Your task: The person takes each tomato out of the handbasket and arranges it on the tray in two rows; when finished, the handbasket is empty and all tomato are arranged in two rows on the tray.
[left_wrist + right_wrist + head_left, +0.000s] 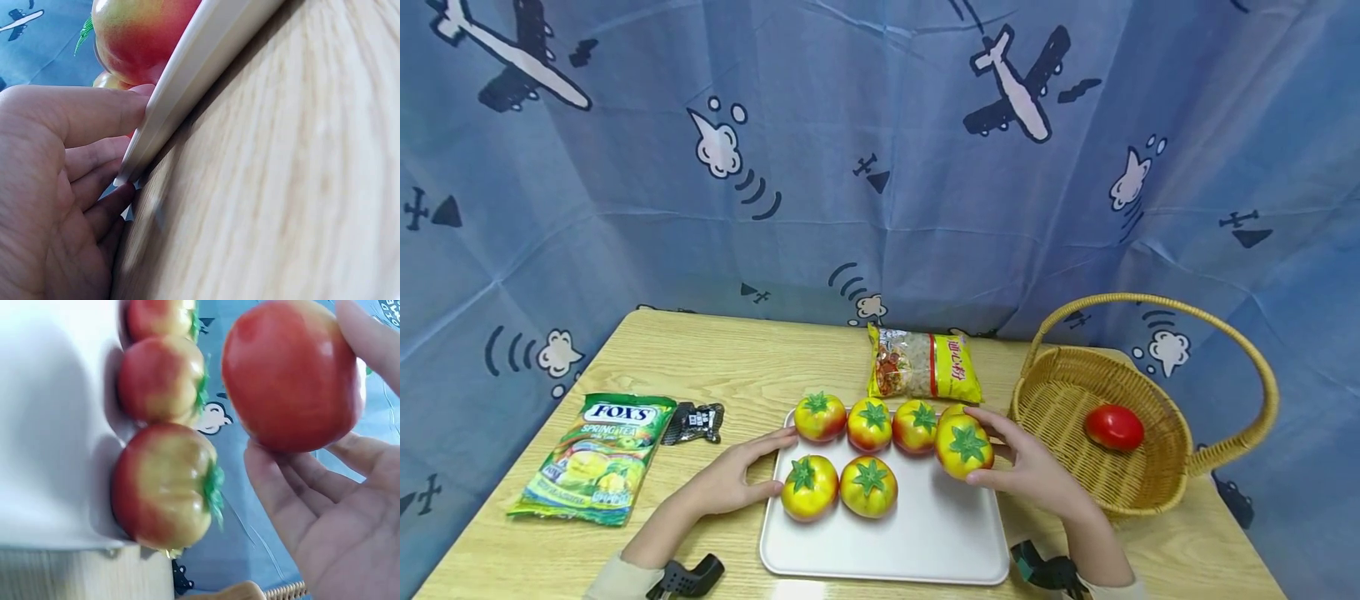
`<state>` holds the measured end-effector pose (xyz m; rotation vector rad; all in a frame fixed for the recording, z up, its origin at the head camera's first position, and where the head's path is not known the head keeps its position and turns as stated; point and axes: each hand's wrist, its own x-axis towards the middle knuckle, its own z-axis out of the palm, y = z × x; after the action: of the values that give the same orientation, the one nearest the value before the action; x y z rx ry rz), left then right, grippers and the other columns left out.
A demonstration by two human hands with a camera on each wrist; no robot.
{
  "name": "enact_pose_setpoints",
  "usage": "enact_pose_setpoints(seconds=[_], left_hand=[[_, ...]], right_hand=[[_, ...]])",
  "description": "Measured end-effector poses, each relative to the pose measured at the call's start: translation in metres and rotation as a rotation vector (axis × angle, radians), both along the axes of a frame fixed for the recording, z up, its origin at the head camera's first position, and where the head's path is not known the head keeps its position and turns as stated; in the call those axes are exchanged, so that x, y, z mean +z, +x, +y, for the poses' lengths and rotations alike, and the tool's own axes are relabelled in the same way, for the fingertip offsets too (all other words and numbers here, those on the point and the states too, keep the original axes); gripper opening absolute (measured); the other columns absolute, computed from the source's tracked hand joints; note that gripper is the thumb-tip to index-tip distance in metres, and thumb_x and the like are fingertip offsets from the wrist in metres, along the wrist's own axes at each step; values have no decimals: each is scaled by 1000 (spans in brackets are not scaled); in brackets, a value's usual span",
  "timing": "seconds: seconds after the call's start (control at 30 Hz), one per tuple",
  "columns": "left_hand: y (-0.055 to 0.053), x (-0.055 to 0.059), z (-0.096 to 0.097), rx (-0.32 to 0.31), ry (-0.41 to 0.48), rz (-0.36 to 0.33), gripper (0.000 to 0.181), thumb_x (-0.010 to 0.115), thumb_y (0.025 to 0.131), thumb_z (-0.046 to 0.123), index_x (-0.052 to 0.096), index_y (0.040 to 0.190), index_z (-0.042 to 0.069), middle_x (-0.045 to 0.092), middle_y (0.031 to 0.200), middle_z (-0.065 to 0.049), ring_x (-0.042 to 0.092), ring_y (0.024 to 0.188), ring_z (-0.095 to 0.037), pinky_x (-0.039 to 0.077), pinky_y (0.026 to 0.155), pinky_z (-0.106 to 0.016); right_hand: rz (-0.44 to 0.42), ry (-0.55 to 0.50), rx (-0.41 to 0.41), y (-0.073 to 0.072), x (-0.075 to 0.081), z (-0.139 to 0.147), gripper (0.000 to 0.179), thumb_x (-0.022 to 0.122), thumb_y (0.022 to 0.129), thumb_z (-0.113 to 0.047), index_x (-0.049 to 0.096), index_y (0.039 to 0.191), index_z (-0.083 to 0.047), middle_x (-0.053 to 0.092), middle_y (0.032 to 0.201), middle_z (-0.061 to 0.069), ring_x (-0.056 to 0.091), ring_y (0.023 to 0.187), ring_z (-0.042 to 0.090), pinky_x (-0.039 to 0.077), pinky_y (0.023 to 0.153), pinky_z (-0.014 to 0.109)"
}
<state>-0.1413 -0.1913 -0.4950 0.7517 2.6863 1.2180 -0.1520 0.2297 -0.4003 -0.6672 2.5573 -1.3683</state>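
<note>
My right hand grips a yellow-and-red tomato with a green star-shaped top, its fingers and thumb on opposite sides. In the right wrist view, that tomato's red underside shows, held apart from the others. Several similar tomatoes form a back row on the white tray; one is largely hidden behind the held one in the head view. Two more, including this tomato, sit in front at the left. My left hand touches the tray's left rim with extended fingers and thumb.
Right of the tray stands a wicker basket with a tall handle, a red tomato inside. A yellow food packet lies behind the tray. At left are a green Fox's bag and a small black packet.
</note>
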Motion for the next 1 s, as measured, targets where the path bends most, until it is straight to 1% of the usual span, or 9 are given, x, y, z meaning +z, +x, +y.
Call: enact_pose_setpoints(seconds=[0.1,0.2,0.33,0.47,0.6,0.73,0.87,1.0], left_hand=[[0,1,0,1,0,-8,63,66,86,42,47,141,17,39,150,-7,35,138,-32,30,111,-54],[0,2,0,0,4,-15,63,66,86,42,47,141,18,39,150,-5,34,139,-30,30,111,-54],[0,1,0,-7,11,-18,63,66,86,42,47,141,18,40,150,-5,34,139,-29,30,111,-53],[0,2,1,-8,14,-19,63,66,86,42,47,141,18,40,149,-4,34,139,-28,31,111,-53],[0,1,1,-3,10,-25,63,66,86,43,47,141,18,39,150,-4,34,139,-28,30,112,-53],[0,0,1,-8,6,-12,63,65,87,42,46,141,17,39,150,-6,34,139,-31,30,111,-55],[0,0,1,-15,5,6,62,64,88,41,46,141,15,40,149,-9,36,137,-34,31,109,-57],[-1,0,0,-14,3,17,63,65,87,41,47,141,15,41,149,-8,36,137,-33,30,110,-55]], right_hand=[[-21,31,23,1,-4,-4,77,79,76,-27,42,141,-8,44,141,17,52,117,25,50,94,22],[-48,62,52,2,-6,-9,78,78,77,-30,41,142,-9,46,139,17,52,116,30,50,95,27],[-66,105,89,4,-9,-14,79,77,77,-36,41,142,-11,49,137,15,54,115,29,49,95,32],[-81,143,107,6,-11,-17,80,78,75,-38,42,142,-12,50,136,12,54,114,27,48,94,35],[-107,156,132,8,-14,-21,81,78,74,-37,42,142,-12,48,138,14,52,116,30,47,96,46],[-118,177,149,10,-17,-24,81,78,74,-39,43,141,-13,49,138,15,50,121,34,45,98,54],[-123,207,155,10,-19,-26,80,78,74,-40,44,141,-12,50,137,15,50,121,35,44,99,56],[-128,214,170,10,-20,-28,80,79,74,-41,45,140,-11,50,137,15,50,121,35,40,101,58]])
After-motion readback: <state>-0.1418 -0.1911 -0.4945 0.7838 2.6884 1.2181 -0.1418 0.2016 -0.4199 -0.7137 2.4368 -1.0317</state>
